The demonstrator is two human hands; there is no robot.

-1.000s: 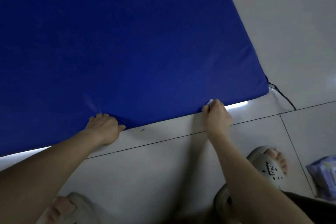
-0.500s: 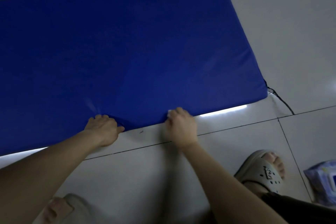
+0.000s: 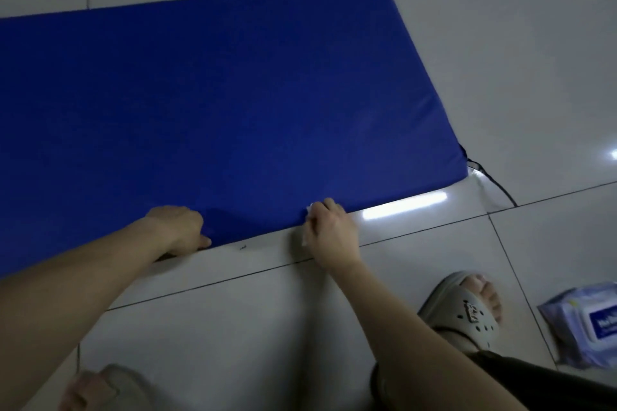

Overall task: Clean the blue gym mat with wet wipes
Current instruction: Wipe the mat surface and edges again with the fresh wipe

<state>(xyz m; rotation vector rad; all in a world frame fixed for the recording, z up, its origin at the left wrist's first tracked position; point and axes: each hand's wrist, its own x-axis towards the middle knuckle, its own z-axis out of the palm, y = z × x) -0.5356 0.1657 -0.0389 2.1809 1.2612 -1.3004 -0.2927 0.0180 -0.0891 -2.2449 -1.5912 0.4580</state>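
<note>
Fingers (image 3: 329, 204) of the right hand (image 3: 330, 232) are curled over a white wet wipe (image 3: 309, 209) and press it against the near edge of the blue gym mat (image 3: 217, 103). Only small bits of the wipe show, one above the knuckles and one below the palm. The left hand (image 3: 177, 227) sits to the left of those fingers on the same near edge. Its fingers (image 3: 195, 218) are bent down into the cover and its thumb lies along the lower rim, so it grips the mat there. The fabric puckers just beside that grip, between the two hands.

From the head view, the mat lies flat on the tiled floor (image 3: 500, 43) and stretches away beyond both sets of fingers and off to the left. Its right corner is well to the right of the wiping fingers, and a thin black cord (image 3: 493, 184) trails from that corner across the tiles. A bright streak of reflected light lies on the floor just right of the right fingers.

Nearer the person than the fingers, a foot in a pale slipper (image 3: 465, 309) stands to the right of the right forearm. A pack of wet wipes (image 3: 587, 327) rests on the floor further right, near the frame edge. Another slippered foot (image 3: 100, 389) shows at the lower left.
</note>
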